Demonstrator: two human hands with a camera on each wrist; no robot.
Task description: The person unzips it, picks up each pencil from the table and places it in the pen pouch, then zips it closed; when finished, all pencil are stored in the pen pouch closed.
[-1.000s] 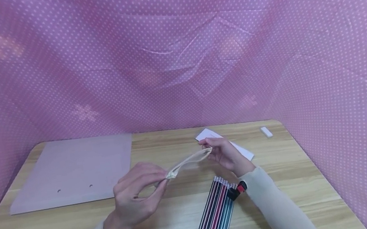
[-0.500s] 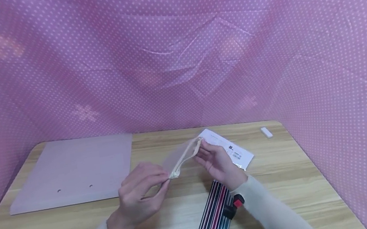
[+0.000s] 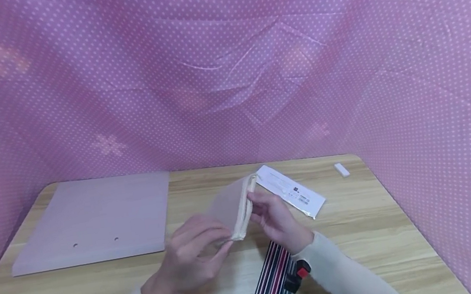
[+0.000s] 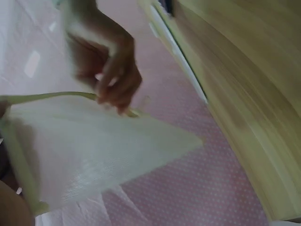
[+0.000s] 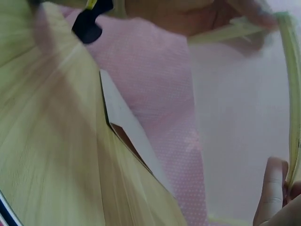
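Observation:
A translucent mesh zipper pouch (image 3: 231,202) with a cream zipper edge is held in the air over the table, tilted. My left hand (image 3: 198,251) pinches its near corner between thumb and fingers. At the zipper edge, my right hand (image 3: 275,217) pinches the pouch between thumb and fingers. The pouch spreads flat in the left wrist view, where the mesh (image 4: 103,150) shows with the right hand (image 4: 110,70) at its rim. Under the right wrist lies a row of several striped pencils (image 3: 270,284), dark, red and teal, their far ends hidden.
A pale board (image 3: 99,213) with two small holes lies at the table's left. Behind the right hand is a white packet (image 3: 294,191) with printing. A white eraser-like block (image 3: 341,169) lies at the far right. Pink dotted cloth (image 3: 227,92) surrounds the table.
The right hand has come down and toward me along the zipper edge. Turned from edge-on, the pouch now shows its face. The left hand has shifted slightly right, and more of the packet is visible.

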